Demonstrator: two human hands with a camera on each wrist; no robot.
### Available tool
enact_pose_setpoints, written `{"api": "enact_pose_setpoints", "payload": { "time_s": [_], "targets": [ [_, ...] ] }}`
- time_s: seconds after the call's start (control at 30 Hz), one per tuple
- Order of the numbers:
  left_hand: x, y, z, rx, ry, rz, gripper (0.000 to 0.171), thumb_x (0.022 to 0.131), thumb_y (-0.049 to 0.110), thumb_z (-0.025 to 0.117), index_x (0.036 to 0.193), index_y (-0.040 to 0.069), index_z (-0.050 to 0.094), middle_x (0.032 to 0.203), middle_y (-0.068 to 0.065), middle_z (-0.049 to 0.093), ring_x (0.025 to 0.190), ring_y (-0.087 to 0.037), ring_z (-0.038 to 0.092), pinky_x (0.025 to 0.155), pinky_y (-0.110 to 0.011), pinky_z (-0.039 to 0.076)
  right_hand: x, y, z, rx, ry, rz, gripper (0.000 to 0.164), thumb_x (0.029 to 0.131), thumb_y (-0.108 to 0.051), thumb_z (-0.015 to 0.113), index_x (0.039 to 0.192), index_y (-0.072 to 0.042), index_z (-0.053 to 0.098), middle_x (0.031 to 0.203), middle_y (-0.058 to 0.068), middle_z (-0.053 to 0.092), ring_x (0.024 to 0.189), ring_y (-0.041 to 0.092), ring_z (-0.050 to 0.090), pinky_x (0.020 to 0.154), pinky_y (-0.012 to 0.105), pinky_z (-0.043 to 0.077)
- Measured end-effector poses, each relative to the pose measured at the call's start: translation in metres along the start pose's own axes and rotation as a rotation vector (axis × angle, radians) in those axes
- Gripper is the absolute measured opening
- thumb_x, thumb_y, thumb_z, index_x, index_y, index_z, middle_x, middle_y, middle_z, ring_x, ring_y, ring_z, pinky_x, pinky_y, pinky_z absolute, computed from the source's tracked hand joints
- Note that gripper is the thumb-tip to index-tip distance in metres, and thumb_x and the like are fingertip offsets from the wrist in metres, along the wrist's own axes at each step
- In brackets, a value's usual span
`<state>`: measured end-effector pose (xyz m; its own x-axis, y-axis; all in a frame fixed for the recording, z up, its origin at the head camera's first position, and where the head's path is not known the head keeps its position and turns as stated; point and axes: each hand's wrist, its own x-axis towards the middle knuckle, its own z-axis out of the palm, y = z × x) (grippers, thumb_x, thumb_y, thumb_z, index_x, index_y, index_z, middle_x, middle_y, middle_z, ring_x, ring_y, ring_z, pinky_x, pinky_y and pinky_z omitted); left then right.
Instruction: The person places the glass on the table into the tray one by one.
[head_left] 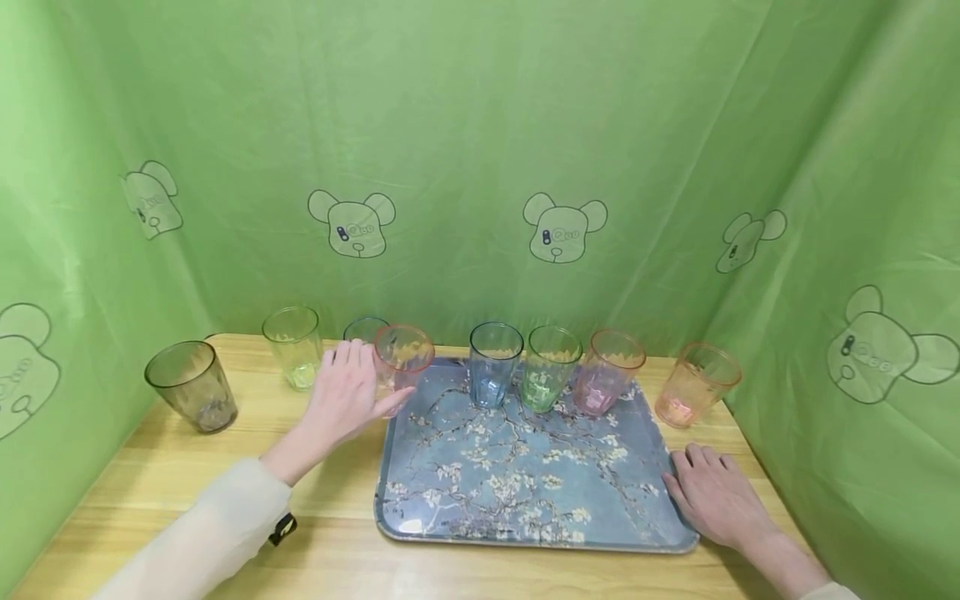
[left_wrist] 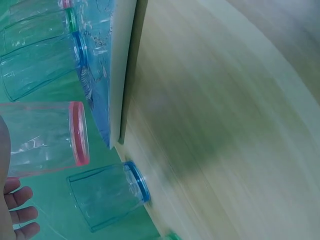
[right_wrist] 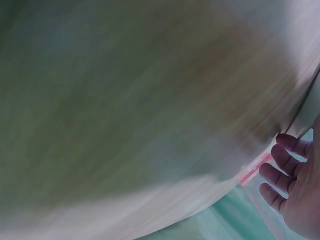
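Pink glass (left_wrist: 45,140): gripping it with left hand (head_left: 347,390), left of centre; could knock blue glass (head_left: 491,375) mid-frame if swung wide (resting right hand (head_left: 718,496) unclenched, lower right).

My left hand (head_left: 348,392) holds a red-rimmed glass (head_left: 405,350) at the far left corner of a blossom-patterned tray (head_left: 510,500); my right hand (head_left: 720,496) rests at its right edge. Along the far side, left to right: blue glass (head_left: 491,375), green glass (head_left: 549,375), pink glass (head_left: 600,387). Right of tray: orange glass (head_left: 686,396). Left: smoky glass (head_left: 198,387), lime glass (head_left: 296,354), partly hidden blue-rimmed glass (head_left: 364,328).
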<state>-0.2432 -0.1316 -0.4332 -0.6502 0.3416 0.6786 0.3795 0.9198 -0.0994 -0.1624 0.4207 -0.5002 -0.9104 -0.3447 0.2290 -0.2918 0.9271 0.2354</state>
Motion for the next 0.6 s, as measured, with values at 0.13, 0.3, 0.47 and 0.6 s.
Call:
{"api": "enact_pose_setpoints", "payload": {
  "time_s": [0.13, 0.3, 0.47, 0.6],
  "targets": [
    [0.003, 0.003, 0.003, -0.012, -0.019, -0.016, 0.078, 0.078, 0.079, 0.05, 0.087, 0.001, 0.054, 0.08, -0.011, 0.054, 0.073, -0.025, 0.047, 0.065, -0.034, 0.036, 0.0, 0.0, 0.0, 0.0, 0.006, 0.0, 0.031, 0.091, -0.033, 0.06, 0.104, -0.005, 0.058, 0.087, 0.009, 0.055, 0.088, 0.032, 0.057, 0.07, 0.048, 0.041],
    [0.005, 0.008, 0.008, -0.013, -0.044, -0.029, 0.087, 0.082, 0.085, 0.031, 0.088, 0.001, 0.054, 0.08, -0.011, 0.053, 0.074, -0.024, 0.045, 0.066, -0.034, 0.035, 0.0, 0.0, -0.001, 0.004, 0.007, 0.001, 0.031, 0.091, -0.033, 0.06, 0.104, -0.005, 0.058, 0.087, 0.009, 0.055, 0.088, 0.032, 0.057, 0.071, 0.049, 0.041],
    [0.007, 0.014, 0.014, -0.021, -0.092, -0.054, 0.08, 0.081, 0.079, 0.046, 0.091, 0.001, 0.053, 0.082, -0.011, 0.052, 0.076, -0.025, 0.044, 0.067, -0.033, 0.036, 0.0, 0.0, 0.0, 0.005, 0.004, 0.004, 0.031, 0.091, -0.033, 0.06, 0.105, -0.005, 0.058, 0.088, 0.01, 0.056, 0.089, 0.032, 0.057, 0.071, 0.049, 0.041],
    [0.009, 0.018, 0.018, -0.049, -0.136, -0.1, 0.075, 0.079, 0.074, 0.057, 0.094, 0.0, 0.052, 0.084, -0.011, 0.051, 0.078, -0.025, 0.043, 0.069, -0.034, 0.035, -0.001, -0.001, 0.0, 0.004, 0.008, 0.004, 0.032, 0.091, -0.033, 0.06, 0.105, -0.004, 0.058, 0.089, 0.011, 0.056, 0.09, 0.033, 0.057, 0.072, 0.05, 0.042]
  ]
}}
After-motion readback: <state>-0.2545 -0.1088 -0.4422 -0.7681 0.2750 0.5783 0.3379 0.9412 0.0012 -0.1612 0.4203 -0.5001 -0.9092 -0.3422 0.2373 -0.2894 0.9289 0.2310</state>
